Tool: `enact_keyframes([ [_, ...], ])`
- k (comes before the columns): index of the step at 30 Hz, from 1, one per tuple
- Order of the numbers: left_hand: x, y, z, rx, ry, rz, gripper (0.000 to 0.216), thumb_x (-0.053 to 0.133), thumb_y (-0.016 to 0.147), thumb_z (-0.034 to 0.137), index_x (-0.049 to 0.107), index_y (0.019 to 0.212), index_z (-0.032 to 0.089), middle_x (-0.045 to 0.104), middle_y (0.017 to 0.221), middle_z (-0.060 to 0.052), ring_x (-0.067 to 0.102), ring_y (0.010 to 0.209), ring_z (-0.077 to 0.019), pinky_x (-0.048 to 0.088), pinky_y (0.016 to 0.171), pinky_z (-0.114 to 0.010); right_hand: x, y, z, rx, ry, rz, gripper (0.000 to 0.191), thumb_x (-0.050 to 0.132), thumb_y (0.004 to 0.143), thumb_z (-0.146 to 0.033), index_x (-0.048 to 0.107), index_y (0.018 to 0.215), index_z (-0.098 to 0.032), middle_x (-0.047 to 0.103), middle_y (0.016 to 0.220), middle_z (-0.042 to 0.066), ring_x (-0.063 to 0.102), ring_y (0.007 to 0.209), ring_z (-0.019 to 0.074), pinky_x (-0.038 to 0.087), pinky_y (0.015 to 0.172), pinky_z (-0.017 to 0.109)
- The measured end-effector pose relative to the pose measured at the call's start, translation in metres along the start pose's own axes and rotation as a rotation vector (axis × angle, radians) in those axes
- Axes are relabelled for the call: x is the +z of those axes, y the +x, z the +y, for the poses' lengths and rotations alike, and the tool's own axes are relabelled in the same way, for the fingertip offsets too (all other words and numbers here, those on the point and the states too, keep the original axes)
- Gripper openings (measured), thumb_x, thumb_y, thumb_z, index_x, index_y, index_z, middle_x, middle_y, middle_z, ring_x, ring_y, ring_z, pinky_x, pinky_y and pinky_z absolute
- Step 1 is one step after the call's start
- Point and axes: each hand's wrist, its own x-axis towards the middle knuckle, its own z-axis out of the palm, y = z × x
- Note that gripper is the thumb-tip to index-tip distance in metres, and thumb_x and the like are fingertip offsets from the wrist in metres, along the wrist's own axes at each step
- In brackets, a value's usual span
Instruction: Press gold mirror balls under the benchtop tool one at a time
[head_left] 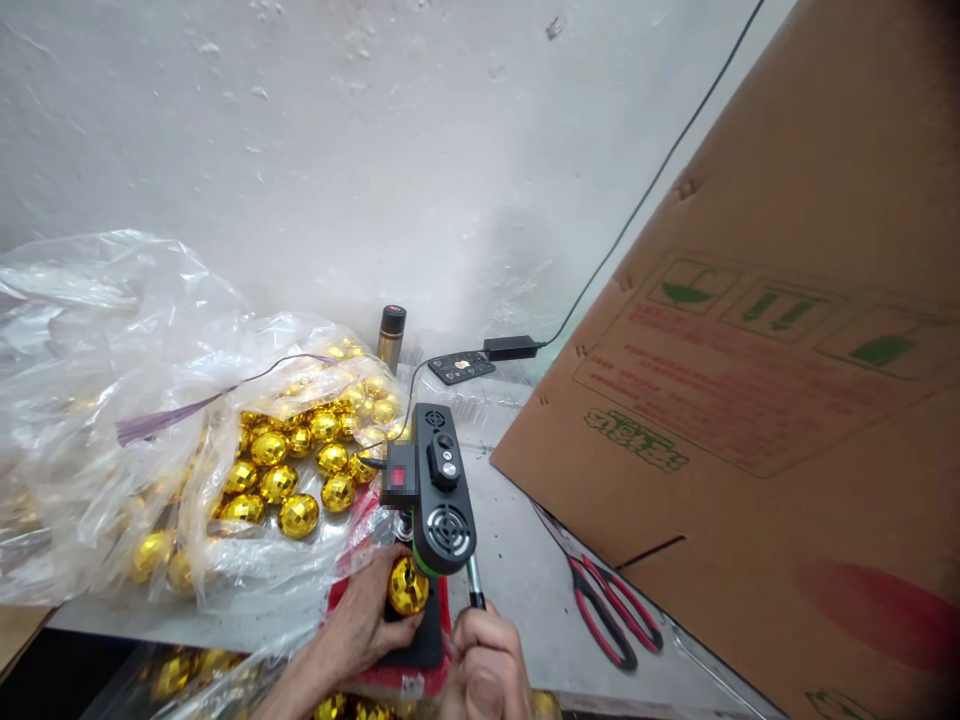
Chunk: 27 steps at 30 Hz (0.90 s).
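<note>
My left hand (361, 625) grips a gold faceted ball (408, 586) and holds it on the black base under the head of a small black press machine (442, 490). My right hand (486, 668) is closed round the machine's lever handle (475, 585), which sticks out toward me. To the left, a clear plastic bag (112, 400) lies open with several more gold faceted balls (300, 470) spilling from it, just beside the machine.
A large brown cardboard box (750, 400) leans at the right. Red-handled scissors (611, 615) lie at its foot. A brown cylinder with a black cap (391, 338), a black remote-like pad (461, 367) and a power adapter with cable (511, 347) sit near the white wall.
</note>
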Motion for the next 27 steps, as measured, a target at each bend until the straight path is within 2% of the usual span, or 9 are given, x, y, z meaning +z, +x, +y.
enact_keyframes([
  [5, -0.001, 0.001, 0.002, -0.015, -0.002, -0.002, 0.051, 0.071, 0.078, 0.025, 0.064, 0.128, 0.021, 0.076, 0.118, -0.012, 0.072, 0.106, -0.0324, 0.058, 0.098, -0.046, 0.005, 0.002, -0.003, -0.011, -0.008, 0.037, 0.036, 0.044, 0.110, -0.023, 0.054, 0.075, -0.022, 0.059, 0.072, -0.003, 0.057, 0.061, 0.0127, 0.054, 0.081, 0.032],
  [9, -0.002, 0.002, 0.004, -0.004, -0.011, 0.018, 0.052, 0.071, 0.078, 0.025, 0.064, 0.129, 0.022, 0.077, 0.120, -0.012, 0.073, 0.106, -0.0323, 0.059, 0.097, -0.046, 0.006, 0.004, -0.006, 0.016, -0.028, 0.053, 0.034, 0.044, 0.108, -0.019, 0.050, 0.074, -0.022, 0.057, 0.073, -0.004, 0.054, 0.063, 0.0116, 0.047, 0.070, 0.028],
  [13, 0.001, 0.003, 0.000, 0.015, -0.014, 0.046, 0.058, 0.073, 0.076, 0.024, 0.064, 0.133, 0.022, 0.078, 0.121, -0.012, 0.074, 0.108, -0.0330, 0.060, 0.098, -0.046, 0.008, 0.003, -0.004, 0.008, -0.003, 0.046, 0.034, 0.041, 0.109, -0.023, 0.051, 0.076, -0.023, 0.055, 0.073, -0.005, 0.052, 0.062, 0.0112, 0.041, 0.062, 0.027],
  [15, 0.003, 0.003, -0.002, 0.028, -0.020, 0.058, 0.060, 0.073, 0.075, 0.024, 0.063, 0.134, 0.021, 0.078, 0.123, -0.013, 0.074, 0.109, -0.0336, 0.060, 0.098, -0.047, 0.012, 0.003, 0.001, -0.005, 0.019, 0.077, 0.035, 0.041, 0.109, -0.023, 0.050, 0.076, -0.022, 0.054, 0.073, -0.005, 0.052, 0.061, 0.0111, 0.043, 0.064, 0.027],
  [18, 0.005, 0.004, -0.005, 0.032, -0.021, 0.056, 0.062, 0.072, 0.074, 0.023, 0.062, 0.135, 0.021, 0.079, 0.123, -0.013, 0.075, 0.109, -0.0342, 0.061, 0.098, -0.047, 0.020, 0.005, 0.009, -0.104, 0.039, 0.167, 0.037, 0.040, 0.108, -0.019, 0.047, 0.072, -0.022, 0.051, 0.068, -0.005, 0.048, 0.057, 0.0105, 0.047, 0.069, 0.029],
  [23, 0.002, 0.005, -0.003, 0.036, -0.026, 0.044, 0.061, 0.071, 0.076, 0.024, 0.061, 0.136, 0.021, 0.079, 0.122, -0.013, 0.075, 0.109, -0.0334, 0.061, 0.098, -0.047, 0.028, 0.004, 0.017, -0.195, 0.055, 0.189, 0.038, 0.038, 0.108, -0.019, 0.042, 0.071, -0.023, 0.045, 0.066, -0.005, 0.044, 0.054, 0.0105, 0.045, 0.060, 0.025],
  [27, 0.001, 0.005, -0.002, 0.066, -0.037, 0.046, 0.055, 0.070, 0.079, 0.026, 0.063, 0.133, 0.020, 0.078, 0.121, -0.014, 0.075, 0.109, -0.0335, 0.061, 0.097, -0.047, 0.031, -0.006, 0.016, -0.165, -0.002, 0.197, 0.038, 0.037, 0.109, -0.018, 0.045, 0.072, -0.023, 0.053, 0.070, -0.004, 0.051, 0.059, 0.0116, 0.052, 0.075, 0.030],
])
